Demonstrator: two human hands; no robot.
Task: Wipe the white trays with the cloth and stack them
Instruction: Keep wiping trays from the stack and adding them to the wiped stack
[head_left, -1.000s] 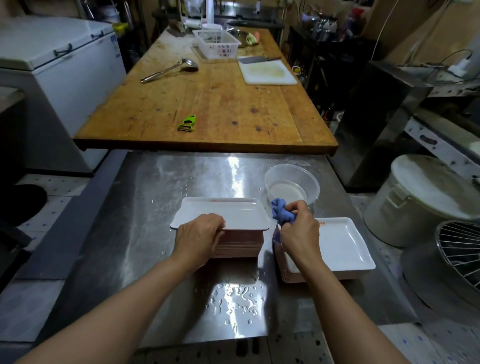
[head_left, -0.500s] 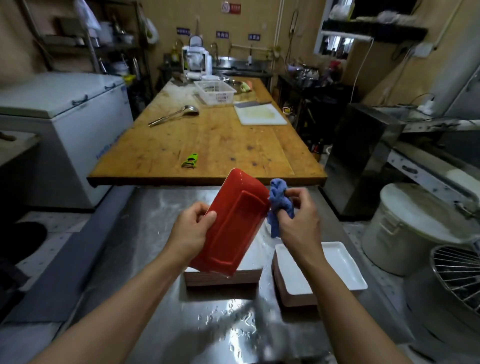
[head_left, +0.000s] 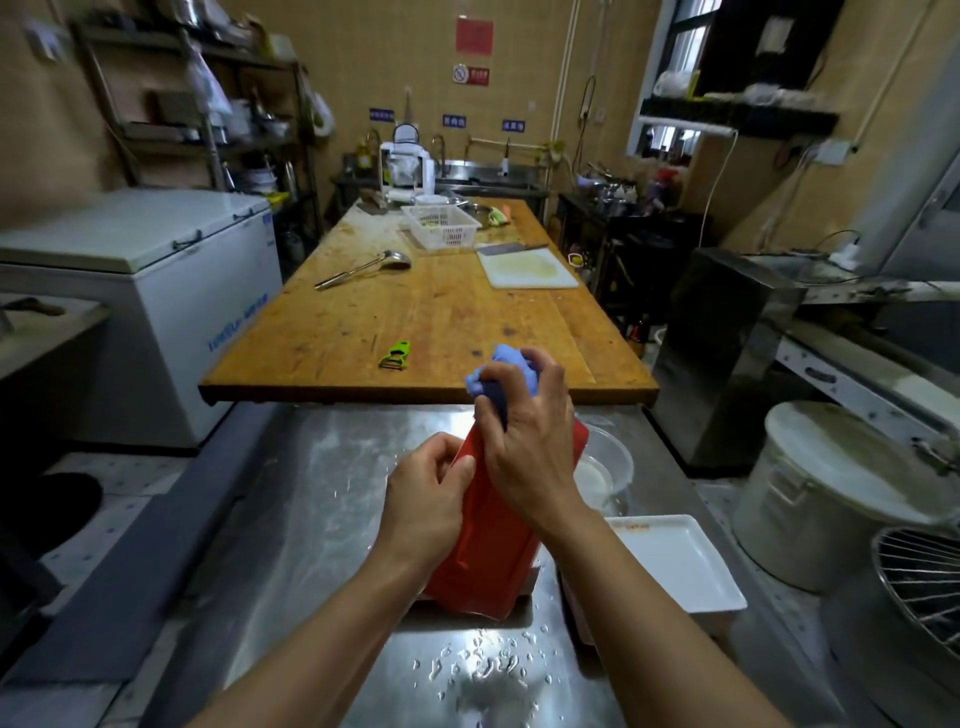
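My left hand (head_left: 428, 501) grips the left edge of a tray (head_left: 488, 561), held nearly upright above the steel counter with its red underside facing me. My right hand (head_left: 524, 436) holds a bunched blue cloth (head_left: 506, 366) against the top of that red underside. A second stack with a white tray (head_left: 680, 564) on top lies on the counter to the right. The stack below the lifted tray is mostly hidden behind it and my arms.
A clear plastic bowl (head_left: 608, 467) stands behind the tray on the wet steel counter (head_left: 332, 493). Beyond it a wooden table (head_left: 431, 322) carries a green peeler (head_left: 396, 355), ladle, basket and cutting board. A lidded white bucket (head_left: 841, 493) and a wire rack stand at right.
My left hand lifted the top tray off the left stack and turned it upright, red underside toward me. My right hand brought the cloth onto its upper edge.
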